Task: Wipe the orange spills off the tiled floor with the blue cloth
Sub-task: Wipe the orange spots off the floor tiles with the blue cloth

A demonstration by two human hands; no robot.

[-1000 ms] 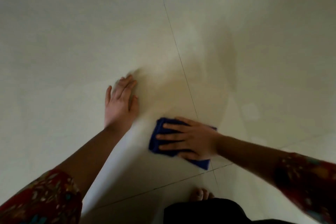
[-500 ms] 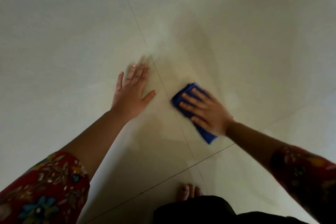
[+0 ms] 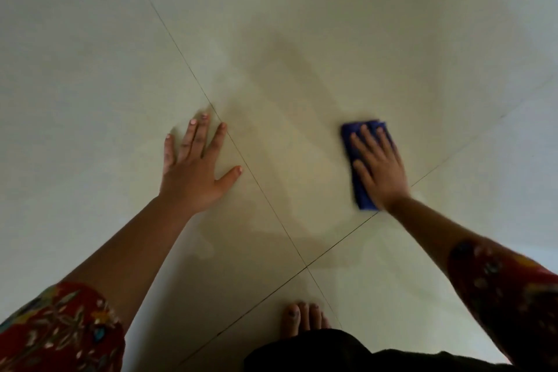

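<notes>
The right hand (image 3: 379, 167) lies flat, fingers spread, pressing the folded blue cloth (image 3: 360, 190) onto the tiled floor (image 3: 90, 69) to wipe; the left hand (image 3: 194, 172), spread, props the body.

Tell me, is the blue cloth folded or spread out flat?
Folded, it seems: the blue cloth is a narrow pad, barely wider than the right hand lying flat on it. No layers show.

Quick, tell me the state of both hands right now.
Left hand: open, flat on the tiled floor, holding nothing.
Right hand: open, fingers spread, pressing the blue cloth onto the floor.
</notes>
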